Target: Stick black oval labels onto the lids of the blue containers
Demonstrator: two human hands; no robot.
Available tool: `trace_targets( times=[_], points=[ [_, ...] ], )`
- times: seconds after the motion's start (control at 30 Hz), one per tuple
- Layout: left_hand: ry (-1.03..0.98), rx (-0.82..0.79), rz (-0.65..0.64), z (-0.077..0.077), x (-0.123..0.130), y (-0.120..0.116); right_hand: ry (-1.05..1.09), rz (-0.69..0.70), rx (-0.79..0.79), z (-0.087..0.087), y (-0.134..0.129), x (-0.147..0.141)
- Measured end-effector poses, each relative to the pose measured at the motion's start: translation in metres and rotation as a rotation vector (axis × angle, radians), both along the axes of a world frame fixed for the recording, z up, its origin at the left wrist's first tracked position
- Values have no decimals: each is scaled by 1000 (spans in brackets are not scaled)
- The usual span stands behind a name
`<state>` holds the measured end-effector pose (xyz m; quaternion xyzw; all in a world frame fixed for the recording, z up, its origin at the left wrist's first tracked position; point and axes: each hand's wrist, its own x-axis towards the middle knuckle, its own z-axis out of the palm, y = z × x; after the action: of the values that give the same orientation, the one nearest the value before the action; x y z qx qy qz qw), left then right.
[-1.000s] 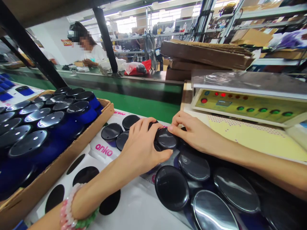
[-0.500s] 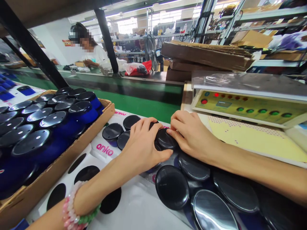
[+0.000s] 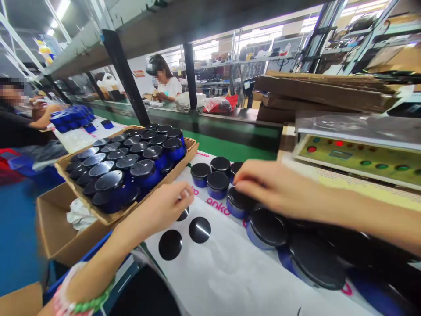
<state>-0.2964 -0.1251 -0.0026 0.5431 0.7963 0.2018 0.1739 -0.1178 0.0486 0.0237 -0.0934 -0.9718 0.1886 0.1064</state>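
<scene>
My left hand (image 3: 174, 201) is at the near edge of the cardboard tray, its fingers curled and thumb drawn in. Whether anything is between the fingers is hidden. Just below it, flat black discs (image 3: 200, 229) lie on white sheeting. My right hand (image 3: 263, 180), smeared by motion, is bent over a row of round blue cases with glossy black tops. Its fingertips are above or against one black-topped case (image 3: 240, 202); contact is unclear. More such cases (image 3: 217, 184) stand just left of it, and larger-looking ones (image 3: 267, 226) line up toward me.
A cardboard tray (image 3: 192, 151) packed with black-topped blue cases is at left, above an open carton (image 3: 54, 219). A control box (image 3: 358, 153) with buttons stands right. A green conveyor belt (image 3: 226, 145) runs behind. Two people work at left and beyond the belt.
My left hand has left the cases and moved left, toward the discs. My right hand stays over the row. The view has swung left, bringing another person and the whole tray into sight.
</scene>
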Motion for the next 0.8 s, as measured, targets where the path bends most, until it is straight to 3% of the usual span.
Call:
trace_targets(
  times=[0.1, 0.17, 0.33, 0.57, 0.8],
  points=[
    [-14, -159, 25, -21, -9, -29, -281, 448, 2, -20, -51, -30],
    [-20, -147, 37, -35, -10, -32, -405, 549, 83, -32, -69, -51],
    [-60, -118, 11, -44, -9, -26, -497, 582, 119, -34, -75, -75],
    [-74, -128, -13, -42, -9, -26, -336, 716, 275, -31, -73, -69],
    [-128, -172, 5, -42, -12, -24, -165, 735, 323, -45, -60, -57]
  ],
)
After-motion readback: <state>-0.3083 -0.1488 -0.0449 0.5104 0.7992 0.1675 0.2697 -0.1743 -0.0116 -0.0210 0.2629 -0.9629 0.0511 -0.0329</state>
